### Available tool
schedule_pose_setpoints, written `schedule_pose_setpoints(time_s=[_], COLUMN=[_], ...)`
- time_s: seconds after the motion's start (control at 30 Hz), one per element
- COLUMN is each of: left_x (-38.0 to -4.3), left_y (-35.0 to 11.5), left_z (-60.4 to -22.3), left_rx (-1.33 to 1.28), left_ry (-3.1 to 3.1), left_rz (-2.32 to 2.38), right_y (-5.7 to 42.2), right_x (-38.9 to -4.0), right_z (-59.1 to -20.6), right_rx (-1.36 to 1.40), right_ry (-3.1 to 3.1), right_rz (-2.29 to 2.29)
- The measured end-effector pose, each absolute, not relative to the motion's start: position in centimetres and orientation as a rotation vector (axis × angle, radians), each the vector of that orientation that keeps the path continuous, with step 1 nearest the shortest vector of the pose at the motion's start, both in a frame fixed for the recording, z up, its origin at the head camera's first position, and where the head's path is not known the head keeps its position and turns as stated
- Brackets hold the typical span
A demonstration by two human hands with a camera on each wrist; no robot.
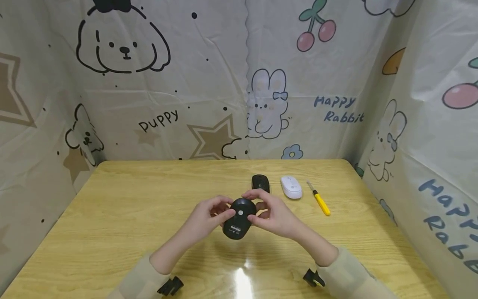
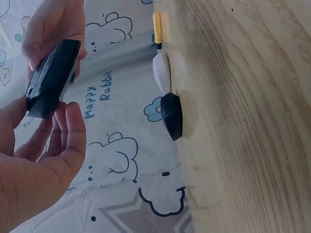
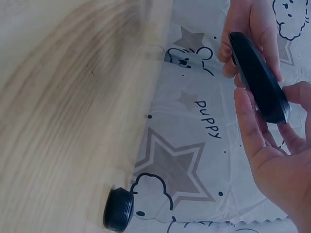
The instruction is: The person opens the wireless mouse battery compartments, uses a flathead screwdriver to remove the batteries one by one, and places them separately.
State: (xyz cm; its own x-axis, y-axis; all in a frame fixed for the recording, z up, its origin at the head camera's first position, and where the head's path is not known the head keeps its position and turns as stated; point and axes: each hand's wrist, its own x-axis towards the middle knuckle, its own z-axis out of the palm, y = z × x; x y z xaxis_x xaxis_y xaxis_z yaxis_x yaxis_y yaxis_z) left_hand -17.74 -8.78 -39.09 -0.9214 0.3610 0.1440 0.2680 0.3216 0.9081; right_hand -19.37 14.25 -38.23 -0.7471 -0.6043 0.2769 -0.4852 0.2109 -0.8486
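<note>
I saw the black mouse (image 1: 239, 222) raised above the desk (image 1: 130, 207), pinched between the person's two hands. The left hand (image 1: 205, 216) had its thumb along the left side of the underside, with bent fingers behind. The right hand (image 1: 278, 215) matched it on the opposite side, thumb on the right edge and index finger reaching across by the far end. Each grip was drawn in only as far as the mouse's body allowed, and that one mouse was all either had hold of. Its underside, with a pale round spot and a small printed label, faced the head view; its near end stuck out below both thumbs. Both wrist views showed me that it was tilted.

Beyond the right hand, a second black mouse (image 1: 260, 182) rested on the desk, its near end covered by the fingers in the head view but well apart from them in the left wrist view. To its right lay a white mouse (image 1: 291, 187), then a yellow-handled screwdriver (image 1: 321, 202), in a loose row toward the far edge. I had a broad stretch of wood left of the hands, running to the left edge; patterned cloth (image 1: 209, 91) rose behind the far edge.
</note>
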Motion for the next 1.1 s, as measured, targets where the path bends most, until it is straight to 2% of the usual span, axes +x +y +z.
schedule_pose_setpoints(time_s=[0.33,0.63,0.87,1.1], left_x=[-17.3,-16.5,-16.2,-15.9], left_y=[-7.9,-7.7,-7.8,-7.2], left_z=[-39.4,-39.8,-40.1,-41.2], left_rx=[0.601,0.527,0.639,0.772], left_ry=[2.595,2.613,2.662,2.876], left_rz=[1.567,1.721,1.870,1.770], right_y=[14.2,14.6,14.7,14.1], right_x=[-18.2,-17.8,-18.1,-18.4], right_z=[-39.2,-39.8,-39.2,-38.7], right_rx=[-0.860,-0.704,-0.527,-0.394], right_ry=[2.298,2.336,2.281,2.137], right_rz=[-1.684,-1.799,-1.946,-2.088])
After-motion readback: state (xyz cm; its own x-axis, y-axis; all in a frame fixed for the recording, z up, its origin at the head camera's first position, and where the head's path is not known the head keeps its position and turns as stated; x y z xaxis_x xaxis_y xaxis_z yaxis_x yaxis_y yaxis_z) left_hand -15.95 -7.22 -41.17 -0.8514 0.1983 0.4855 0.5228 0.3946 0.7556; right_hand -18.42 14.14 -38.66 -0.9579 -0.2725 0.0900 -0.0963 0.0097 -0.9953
